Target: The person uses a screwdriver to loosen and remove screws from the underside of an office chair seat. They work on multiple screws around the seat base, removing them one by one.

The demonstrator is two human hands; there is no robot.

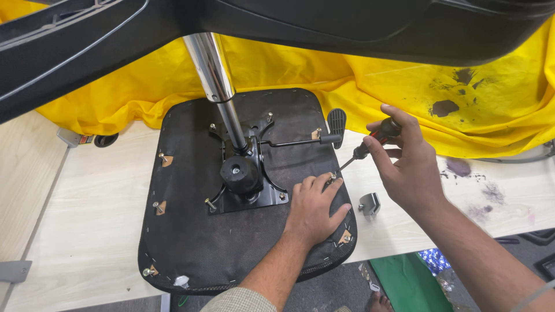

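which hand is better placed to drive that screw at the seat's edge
Right. The right hand already grips the screwdriver, its tip at the screw; the left hand lies flat on the seat underside, fingers by it.

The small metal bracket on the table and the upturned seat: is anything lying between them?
In the head view, only bare pale tabletop separates the metal bracket from the edge of the seat; nothing lies there.

left hand (312, 209) flat, palm down; right hand (404, 164) apparently clenched, raised.
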